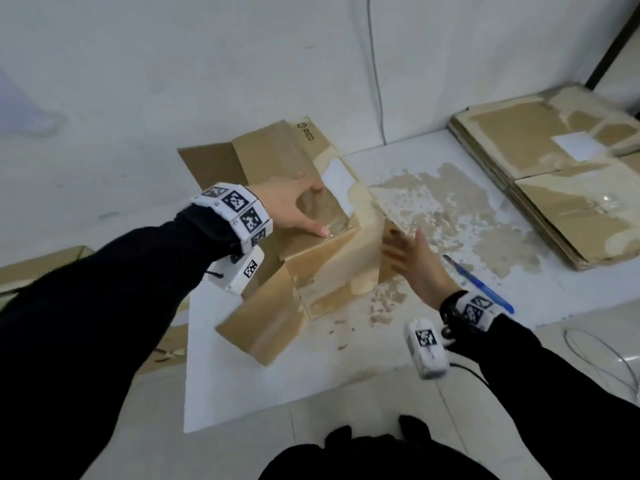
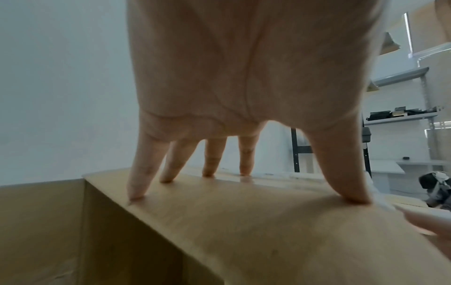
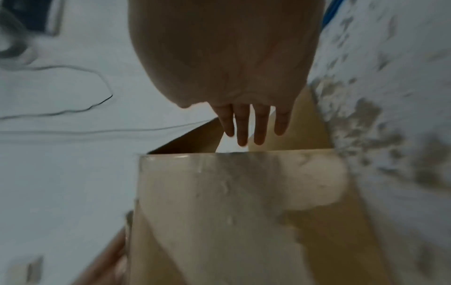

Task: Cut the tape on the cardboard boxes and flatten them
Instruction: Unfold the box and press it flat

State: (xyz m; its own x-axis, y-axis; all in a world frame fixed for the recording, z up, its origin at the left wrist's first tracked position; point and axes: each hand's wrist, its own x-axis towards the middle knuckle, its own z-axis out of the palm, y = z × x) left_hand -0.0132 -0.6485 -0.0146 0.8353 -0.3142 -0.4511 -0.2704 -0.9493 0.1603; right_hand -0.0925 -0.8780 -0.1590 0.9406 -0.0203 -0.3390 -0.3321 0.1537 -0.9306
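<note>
A: Where's the box (image 1: 311, 237) sitting?

B: On the white board (image 1: 346, 368), flaps open. Left hand (image 1: 294, 209) is pressing spread fingers (image 2: 144, 173) on top, probably pinning it. Right hand (image 1: 415, 265) is reaching its straight, close-together fingers (image 3: 244, 125) toward the side, likely collapsing it.

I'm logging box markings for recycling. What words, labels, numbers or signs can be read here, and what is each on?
Small dark print with a round mark on the open cardboard box's far flap: too blurred to read.
White label on the cardboard box: no text visible.
White label on the flattened cardboard stack: no text visible.
Black-and-white square code markers on the wristbands: patterns, no words.
</note>
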